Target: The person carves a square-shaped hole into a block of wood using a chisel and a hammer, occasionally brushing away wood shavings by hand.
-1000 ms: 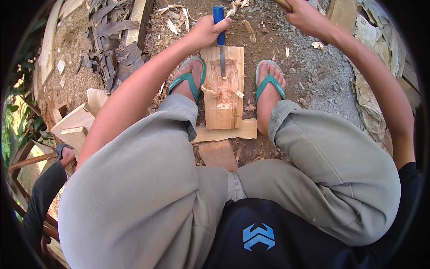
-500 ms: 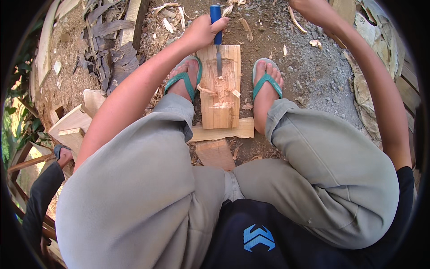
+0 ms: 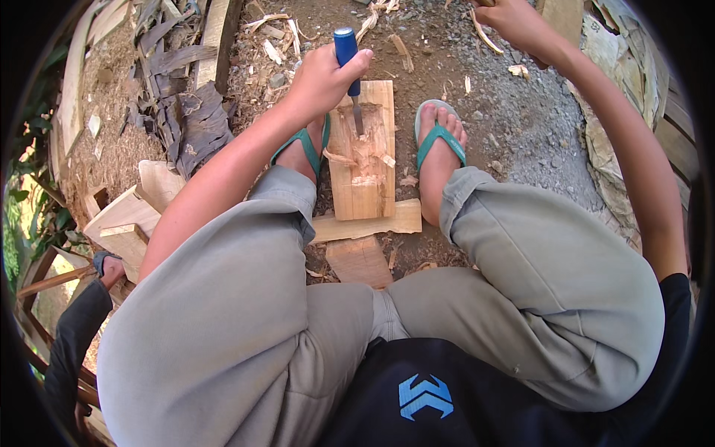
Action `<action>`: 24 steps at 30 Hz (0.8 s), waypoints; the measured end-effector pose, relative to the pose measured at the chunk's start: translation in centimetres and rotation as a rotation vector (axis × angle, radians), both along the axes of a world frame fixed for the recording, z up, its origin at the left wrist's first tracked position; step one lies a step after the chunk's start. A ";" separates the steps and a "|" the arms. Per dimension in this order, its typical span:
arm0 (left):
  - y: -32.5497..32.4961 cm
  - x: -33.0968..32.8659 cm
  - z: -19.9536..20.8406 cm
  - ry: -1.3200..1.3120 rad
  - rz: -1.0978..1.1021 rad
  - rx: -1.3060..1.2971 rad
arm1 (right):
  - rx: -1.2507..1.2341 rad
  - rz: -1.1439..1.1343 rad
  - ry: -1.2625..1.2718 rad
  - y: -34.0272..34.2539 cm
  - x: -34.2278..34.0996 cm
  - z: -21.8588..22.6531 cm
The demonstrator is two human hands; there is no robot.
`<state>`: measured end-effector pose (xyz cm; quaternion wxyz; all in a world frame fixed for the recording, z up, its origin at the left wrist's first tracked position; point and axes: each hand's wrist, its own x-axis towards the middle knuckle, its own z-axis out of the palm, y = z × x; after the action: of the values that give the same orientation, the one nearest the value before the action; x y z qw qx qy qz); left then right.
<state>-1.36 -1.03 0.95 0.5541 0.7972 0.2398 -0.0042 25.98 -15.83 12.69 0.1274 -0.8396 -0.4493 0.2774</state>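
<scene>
Now clasping the blue-handled chisel in the left hand, standing its tip inside the hollowed wooden block, nearer the far edge; probably feeling stiff, smooth, light, best taken mid-handle. Seemingly wrapping the right hand round a brown handle, cropped above.

Bright, diffuse daylight, soft shadows. Foliage at far left has washed-out bright patches; shirt goes near-black. Block reads sharp. Strong fisheye bend, black vignette at rim.
</scene>
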 end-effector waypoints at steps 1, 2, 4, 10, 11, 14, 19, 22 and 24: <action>0.1 1.1 -0.8 0.005 0.003 -0.015 | 0.046 0.035 0.010 0.0 0.3 2.0; 0.3 1.6 -1.1 0.030 0.016 -0.018 | 0.103 0.079 0.040 0.3 0.3 3.3; 0.7 2.5 -2.2 0.079 -0.035 -0.034 | -0.001 0.053 -0.026 0.8 0.0 4.2; 1.7 2.1 -3.0 0.128 -0.069 -0.043 | -0.358 0.281 0.016 0.9 -3.5 2.3; 1.3 2.4 -3.0 0.115 -0.083 -0.039 | -0.346 0.236 -0.023 0.9 -2.7 2.7; 1.2 2.9 -2.8 0.134 -0.112 -0.073 | -0.005 0.013 -0.004 1.6 -1.7 3.7; 0.9 2.5 -3.4 0.068 -0.089 -0.085 | -0.448 0.252 0.064 -0.1 -3.7 2.1; 1.0 2.7 -3.4 0.066 -0.089 -0.075 | -0.273 0.200 -0.091 0.3 -0.8 2.2; 1.1 2.4 -2.2 0.121 -0.109 -0.075 | -0.095 -0.137 0.005 0.7 -2.9 1.1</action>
<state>1.09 0.07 -1.23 0.5669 0.7861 0.2286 -0.0917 23.13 -15.12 13.78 0.1071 -0.8728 -0.3768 0.2911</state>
